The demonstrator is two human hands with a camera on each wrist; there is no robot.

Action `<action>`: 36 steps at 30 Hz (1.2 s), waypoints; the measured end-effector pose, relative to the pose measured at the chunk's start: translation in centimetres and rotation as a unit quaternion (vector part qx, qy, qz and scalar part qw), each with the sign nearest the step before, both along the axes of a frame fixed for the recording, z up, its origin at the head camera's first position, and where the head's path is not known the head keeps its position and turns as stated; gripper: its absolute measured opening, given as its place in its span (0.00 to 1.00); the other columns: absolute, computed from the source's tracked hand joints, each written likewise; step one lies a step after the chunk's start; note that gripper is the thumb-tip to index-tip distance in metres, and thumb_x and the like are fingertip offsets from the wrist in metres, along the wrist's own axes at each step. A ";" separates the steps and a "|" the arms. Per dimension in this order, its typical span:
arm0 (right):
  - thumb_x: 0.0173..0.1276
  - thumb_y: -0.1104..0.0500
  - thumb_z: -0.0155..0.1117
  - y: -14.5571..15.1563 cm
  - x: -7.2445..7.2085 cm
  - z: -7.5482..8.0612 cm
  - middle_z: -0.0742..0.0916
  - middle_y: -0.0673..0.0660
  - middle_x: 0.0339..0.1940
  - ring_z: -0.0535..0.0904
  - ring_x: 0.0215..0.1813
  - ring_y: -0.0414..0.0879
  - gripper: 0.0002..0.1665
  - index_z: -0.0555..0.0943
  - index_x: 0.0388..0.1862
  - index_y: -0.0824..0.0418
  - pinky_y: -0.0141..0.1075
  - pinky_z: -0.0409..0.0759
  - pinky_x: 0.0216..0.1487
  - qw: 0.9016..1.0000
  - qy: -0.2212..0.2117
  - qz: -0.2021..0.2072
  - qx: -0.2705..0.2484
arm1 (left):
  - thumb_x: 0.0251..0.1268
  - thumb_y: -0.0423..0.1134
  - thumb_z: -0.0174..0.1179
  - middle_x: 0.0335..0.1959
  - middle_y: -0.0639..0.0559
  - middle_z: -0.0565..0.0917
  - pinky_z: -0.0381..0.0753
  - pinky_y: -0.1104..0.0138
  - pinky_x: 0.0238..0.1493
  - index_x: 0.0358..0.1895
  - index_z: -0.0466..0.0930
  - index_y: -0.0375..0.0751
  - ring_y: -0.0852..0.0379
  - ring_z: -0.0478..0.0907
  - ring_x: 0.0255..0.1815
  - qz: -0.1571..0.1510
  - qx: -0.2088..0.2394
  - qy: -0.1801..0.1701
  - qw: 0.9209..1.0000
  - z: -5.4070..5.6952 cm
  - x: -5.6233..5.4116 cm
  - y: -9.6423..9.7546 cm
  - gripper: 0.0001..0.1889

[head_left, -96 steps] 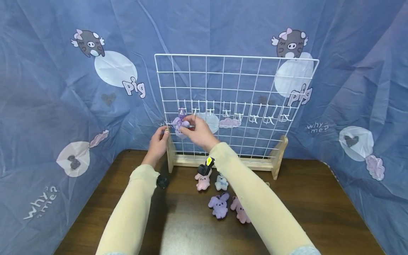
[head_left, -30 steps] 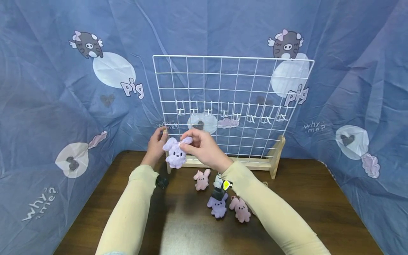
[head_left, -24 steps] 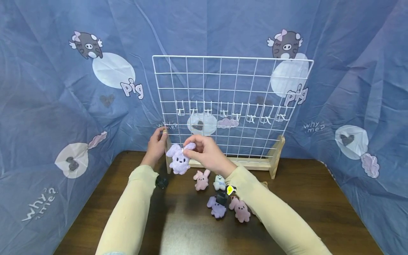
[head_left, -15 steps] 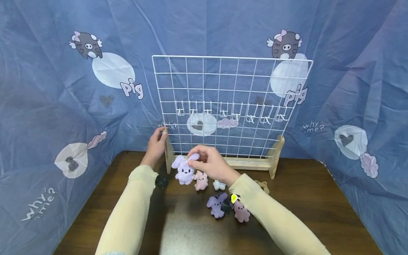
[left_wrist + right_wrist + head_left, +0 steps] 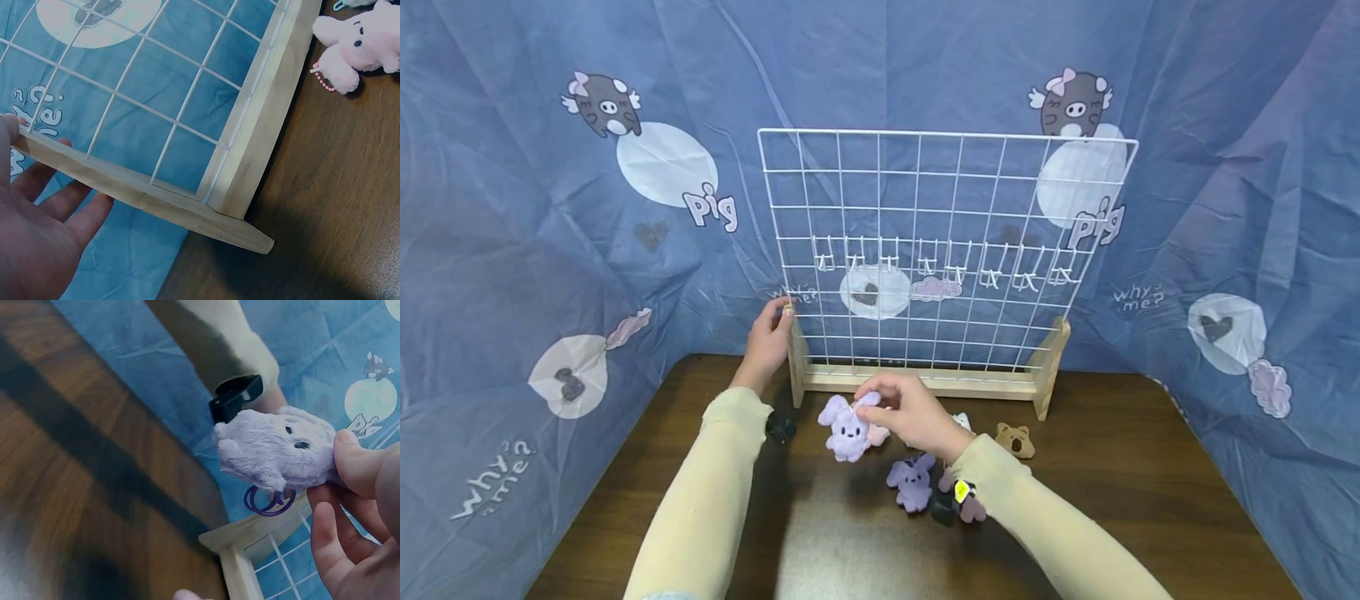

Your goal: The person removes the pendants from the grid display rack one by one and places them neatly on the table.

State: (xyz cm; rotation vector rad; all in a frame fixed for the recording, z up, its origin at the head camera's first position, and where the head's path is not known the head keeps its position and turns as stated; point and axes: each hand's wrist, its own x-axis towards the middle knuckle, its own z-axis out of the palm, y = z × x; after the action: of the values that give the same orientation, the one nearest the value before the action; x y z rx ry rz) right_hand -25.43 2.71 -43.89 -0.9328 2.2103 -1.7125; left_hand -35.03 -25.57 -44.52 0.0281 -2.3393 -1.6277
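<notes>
My right hand (image 5: 913,414) pinches a small lilac bunny plush keychain (image 5: 847,435) by the base of its ear, above the table in front of the rack. Its face is toward me in the head view. In the right wrist view, thumb and fingers close on the bunny's head (image 5: 275,447), and a purple ring (image 5: 269,501) shows beneath its body. My left hand (image 5: 767,337) holds the left wooden post of a white wire grid rack (image 5: 917,208). In the left wrist view, the fingers (image 5: 84,215) reach behind that post (image 5: 144,197).
Several white hooks (image 5: 955,275) hang in a row across the grid. On the table (image 5: 820,533) lie another lilac bunny (image 5: 912,483), a pink bunny (image 5: 362,40), a brown bear plush (image 5: 1015,440) and others partly covered by the right hand and arm. Blue printed cloth surrounds the table.
The right hand has brought the lilac bunny from beside the leftmost hook down and toward me, then rightward over the table. The left hand stays on the post.
</notes>
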 end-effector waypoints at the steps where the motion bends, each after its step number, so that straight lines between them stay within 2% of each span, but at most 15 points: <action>1: 0.73 0.66 0.70 0.1 0.0 -0.3 0.90 0.60 0.47 0.84 0.41 0.41 0.10 0.86 0.51 0.64 0.34 0.83 0.42 1.000 0.001 0.002 0.002 | 0.86 0.44 0.48 0.62 0.35 0.81 0.71 0.58 0.54 0.71 0.74 0.46 0.45 0.75 0.56 0.000 0.000 -0.001 1.000 0.0 0.0 0.0 0.19; 5: 0.74 0.65 0.69 0.6 0.1 -1.4 0.90 0.60 0.47 0.84 0.42 0.40 0.10 0.86 0.52 0.65 0.34 0.83 0.43 1.000 -0.003 0.006 0.012 | 0.87 0.44 0.48 0.64 0.36 0.81 0.71 0.56 0.56 0.72 0.74 0.46 0.45 0.75 0.57 -0.002 0.005 -0.006 1.000 0.1 0.1 0.1 0.19; 10: 0.74 0.66 0.69 1.0 0.1 -2.9 0.89 0.64 0.56 0.86 0.49 0.42 0.11 0.87 0.53 0.67 0.32 0.84 0.48 1.000 0.003 0.014 0.024 | 0.87 0.45 0.48 0.67 0.35 0.79 0.72 0.50 0.64 0.72 0.73 0.46 0.43 0.74 0.64 -0.008 0.009 -0.009 1.000 0.1 0.0 0.0 0.20; 15: 0.71 0.69 0.71 1.2 0.2 -4.1 0.89 0.65 0.55 0.84 0.58 0.47 0.10 0.88 0.50 0.69 0.31 0.82 0.54 0.999 0.024 0.028 0.026 | 0.87 0.46 0.48 0.68 0.35 0.78 0.71 0.47 0.66 0.73 0.72 0.46 0.42 0.73 0.67 -0.011 0.013 -0.013 1.000 0.1 0.0 -0.1 0.20; 21: 0.71 0.66 0.72 1.3 0.4 -5.0 0.91 0.59 0.50 0.83 0.47 0.38 0.10 0.90 0.49 0.64 0.30 0.82 0.49 0.996 0.036 0.034 0.077 | 0.87 0.44 0.48 0.66 0.35 0.79 0.72 0.50 0.63 0.72 0.73 0.45 0.43 0.74 0.64 -0.007 0.017 -0.010 1.000 0.2 0.1 0.1 0.19; 29: 0.71 0.67 0.71 1.1 0.5 -6.2 0.90 0.64 0.51 0.86 0.54 0.46 0.08 0.89 0.47 0.65 0.33 0.82 0.58 0.993 0.030 0.044 0.104 | 0.87 0.45 0.47 0.64 0.36 0.79 0.71 0.56 0.57 0.73 0.72 0.46 0.45 0.74 0.59 -0.007 0.016 -0.017 1.000 0.1 0.1 0.1 0.20; 32: 0.70 0.66 0.72 1.1 0.5 -6.4 0.91 0.60 0.48 0.86 0.48 0.41 0.07 0.88 0.46 0.64 0.33 0.82 0.54 0.989 0.049 0.033 0.135 | 0.87 0.45 0.47 0.65 0.36 0.79 0.72 0.53 0.60 0.73 0.72 0.46 0.44 0.74 0.62 -0.008 0.019 -0.017 1.000 0.1 0.1 0.1 0.19; 36: 0.70 0.64 0.73 1.1 0.7 -6.3 0.92 0.52 0.42 0.81 0.36 0.33 0.06 0.87 0.44 0.64 0.32 0.81 0.44 0.982 0.081 0.016 0.172 | 0.87 0.45 0.47 0.69 0.35 0.77 0.70 0.49 0.68 0.73 0.72 0.45 0.43 0.73 0.69 -0.008 0.017 -0.012 1.000 0.1 0.1 0.1 0.20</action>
State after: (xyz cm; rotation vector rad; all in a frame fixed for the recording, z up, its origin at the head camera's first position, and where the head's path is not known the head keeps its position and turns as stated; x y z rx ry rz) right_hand -24.72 3.79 -50.22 -1.0393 2.4701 -1.2198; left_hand -34.92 -25.51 -44.37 0.0375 -2.3359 -1.6833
